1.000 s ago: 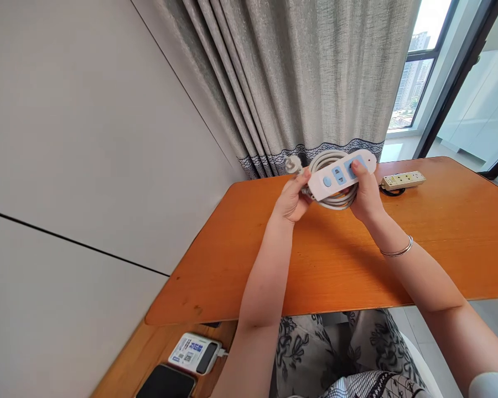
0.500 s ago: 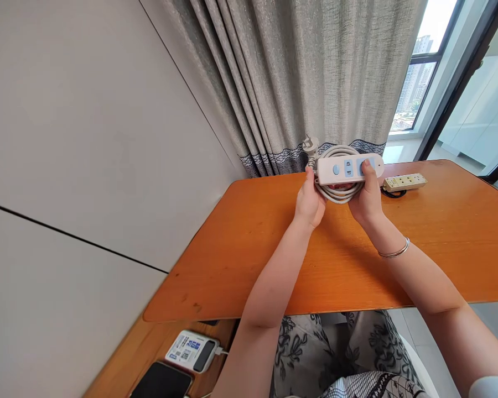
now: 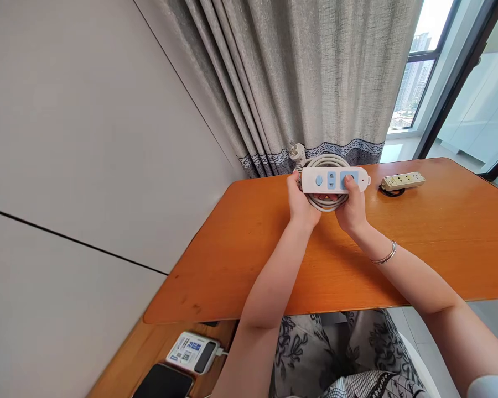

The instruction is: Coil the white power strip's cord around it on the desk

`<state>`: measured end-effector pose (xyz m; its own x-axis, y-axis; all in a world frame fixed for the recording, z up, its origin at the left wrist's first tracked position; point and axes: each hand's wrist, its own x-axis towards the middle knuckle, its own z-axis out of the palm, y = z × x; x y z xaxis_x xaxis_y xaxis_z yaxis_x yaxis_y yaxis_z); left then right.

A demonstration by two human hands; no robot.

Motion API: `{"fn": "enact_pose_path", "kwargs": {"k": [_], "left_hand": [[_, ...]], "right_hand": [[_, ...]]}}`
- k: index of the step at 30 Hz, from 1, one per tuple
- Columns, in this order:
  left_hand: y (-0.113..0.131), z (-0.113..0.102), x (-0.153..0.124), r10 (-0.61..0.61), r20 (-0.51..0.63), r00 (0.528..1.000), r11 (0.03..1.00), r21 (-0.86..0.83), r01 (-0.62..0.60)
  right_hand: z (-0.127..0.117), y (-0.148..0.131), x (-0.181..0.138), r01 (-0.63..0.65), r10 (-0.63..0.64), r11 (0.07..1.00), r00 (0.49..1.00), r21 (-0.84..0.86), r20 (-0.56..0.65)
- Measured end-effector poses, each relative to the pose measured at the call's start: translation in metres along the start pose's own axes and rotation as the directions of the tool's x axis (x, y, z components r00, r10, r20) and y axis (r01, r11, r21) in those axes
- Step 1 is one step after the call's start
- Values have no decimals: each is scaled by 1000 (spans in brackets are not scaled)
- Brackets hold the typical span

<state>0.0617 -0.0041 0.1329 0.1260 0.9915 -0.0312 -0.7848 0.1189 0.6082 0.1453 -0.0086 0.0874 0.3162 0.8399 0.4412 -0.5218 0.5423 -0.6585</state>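
Observation:
A white power strip [image 3: 338,180] with light-blue sockets and a round blue button is held up over the table, its face toward me. Its pale cord [image 3: 326,161] is coiled behind it in a loop, and the white plug [image 3: 297,153] sticks up at the upper left. My left hand [image 3: 302,204] grips the strip's left end and the coil. My right hand [image 3: 352,207] is closed round the right part, thumb pressed on the right-hand socket. Some fingers of both hands are hidden behind the strip and coil.
On the orange wooden table [image 3: 240,265] a cream power strip [image 3: 402,181] with a black cord lies at the back right. Below the table at lower left, a white power bank [image 3: 193,352] and a black phone [image 3: 162,381] rest on a wooden surface. A grey curtain [image 3: 315,72] hangs behind.
Both hands have moved the white power strip a little to the left and down. It now sits more level, and both hands still hold it.

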Motion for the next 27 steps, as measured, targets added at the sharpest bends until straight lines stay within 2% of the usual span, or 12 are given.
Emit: {"fn": "enact_pose_path", "kwargs": {"k": [5,9,13,19,23,27], "left_hand": [[-4,-9,3,-69,42,997,997,-39,71],[-24,-7,1,-21,-10,1000,993,-116,20],[-37,-3,-2,11,-7,1000,985,-172,-12],[-23,-7,-2,-1,-138,990,994,-105,-13],[-15,-2,-6,-41,-255,966,996,-85,19],[-14,3,-8,-41,-257,966,994,-105,15]], "right_hand": [[-1,0,2,-28,29,998,999,50,-31],[-5,2,3,-7,20,993,994,116,-108],[-3,5,-2,21,4,991,983,135,-182],[9,14,-22,30,-15,995,987,91,-163],[10,18,-27,40,-16,991,982,125,-188],[9,15,-23,37,-19,994,985,100,-172]]}}
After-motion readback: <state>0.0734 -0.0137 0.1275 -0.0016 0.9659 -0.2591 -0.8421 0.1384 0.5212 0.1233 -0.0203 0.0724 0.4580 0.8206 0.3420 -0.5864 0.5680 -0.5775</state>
